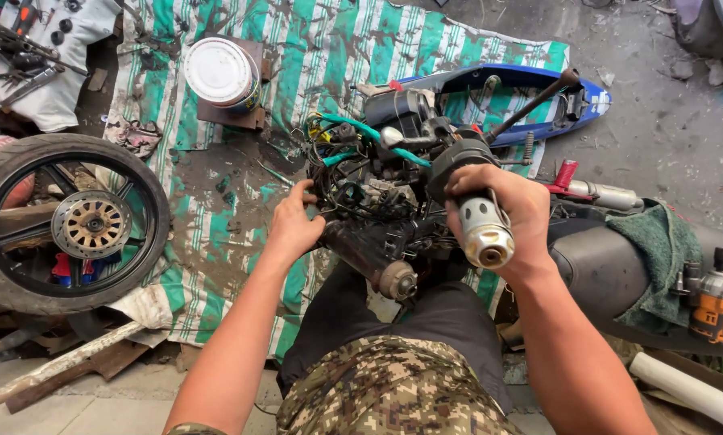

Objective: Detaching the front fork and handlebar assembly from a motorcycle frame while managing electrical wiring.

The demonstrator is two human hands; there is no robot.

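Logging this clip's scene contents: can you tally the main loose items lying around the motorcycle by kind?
Wheels: 1
Paint tins: 1
Blue body panels: 1
Cordless drills: 1
Green cloths: 1
Total: 5

Stripped motorcycle handlebar point(393, 201), wiring exposed, silver throttle tube point(482, 229)
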